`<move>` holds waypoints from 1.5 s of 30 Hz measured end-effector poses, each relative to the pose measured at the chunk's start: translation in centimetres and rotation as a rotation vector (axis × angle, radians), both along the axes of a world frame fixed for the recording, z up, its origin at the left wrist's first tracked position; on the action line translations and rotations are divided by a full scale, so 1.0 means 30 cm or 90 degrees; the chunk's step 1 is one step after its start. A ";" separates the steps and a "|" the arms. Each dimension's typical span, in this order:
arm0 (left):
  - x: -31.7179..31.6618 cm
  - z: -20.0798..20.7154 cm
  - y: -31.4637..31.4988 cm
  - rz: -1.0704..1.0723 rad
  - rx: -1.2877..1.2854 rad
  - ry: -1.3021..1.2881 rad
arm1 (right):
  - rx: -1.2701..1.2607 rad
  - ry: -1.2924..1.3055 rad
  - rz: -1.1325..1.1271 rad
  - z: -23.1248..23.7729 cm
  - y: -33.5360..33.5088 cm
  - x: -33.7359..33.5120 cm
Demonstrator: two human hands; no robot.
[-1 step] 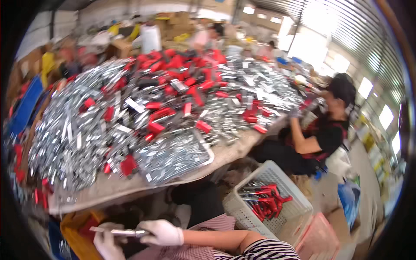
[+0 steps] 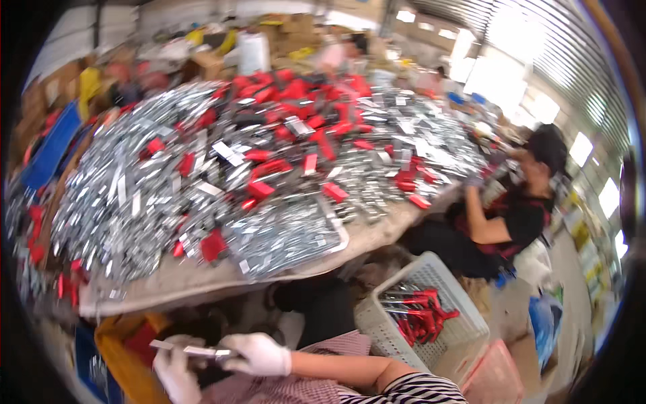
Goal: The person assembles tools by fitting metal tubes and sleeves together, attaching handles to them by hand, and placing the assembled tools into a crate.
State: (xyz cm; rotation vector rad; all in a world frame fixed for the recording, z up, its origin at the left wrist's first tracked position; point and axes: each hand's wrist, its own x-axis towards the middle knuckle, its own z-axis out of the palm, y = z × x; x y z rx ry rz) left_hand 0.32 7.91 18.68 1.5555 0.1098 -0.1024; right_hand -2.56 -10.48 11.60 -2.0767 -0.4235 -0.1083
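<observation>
Both my hands wear white gloves and meet low in front of me over a checked cloth. My right hand [image 2: 259, 354] is closed round one end of a slim silvery metal piece [image 2: 202, 352]; its exact kind is blurred. At the piece's other end, the fingers of my left hand [image 2: 176, 376] are wrapped about it, and a flat pale tip juts out to the left. Beyond my hands, a heap of silvery metal parts [image 2: 134, 195] and red pieces [image 2: 261, 189] covers the table [image 2: 145, 291].
A shallow tray [image 2: 342, 232] of metal parts sits at the table's near edge. To my right stands a pale perforated crate [image 2: 377, 326] holding red-handled tools [image 2: 420, 316]. A yellow container [image 2: 111, 343] is at my left. Another person [image 2: 515, 202] works at the table's right.
The whole view has shifted a little, so the table and heap appear farther right. Both hands still grip the metal piece, which sits at nearly the same place.
</observation>
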 end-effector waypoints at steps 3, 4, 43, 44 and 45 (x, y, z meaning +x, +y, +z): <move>-0.015 -0.066 -0.044 -0.157 0.051 -0.072 | 0.114 0.069 0.027 0.003 -0.004 0.019; -0.026 -0.100 -0.051 -0.153 0.029 -0.070 | 0.200 0.077 0.035 -0.003 0.012 0.023; 0.030 -0.055 0.106 0.162 -0.095 -0.184 | -0.826 -0.192 -0.274 0.310 -0.337 0.688; 0.022 -0.056 0.106 0.167 -0.093 -0.185 | -0.864 -0.228 -0.307 0.280 -0.323 0.701; 0.025 -0.072 0.111 0.160 -0.082 -0.179 | -0.822 -0.215 -0.304 0.250 -0.333 0.724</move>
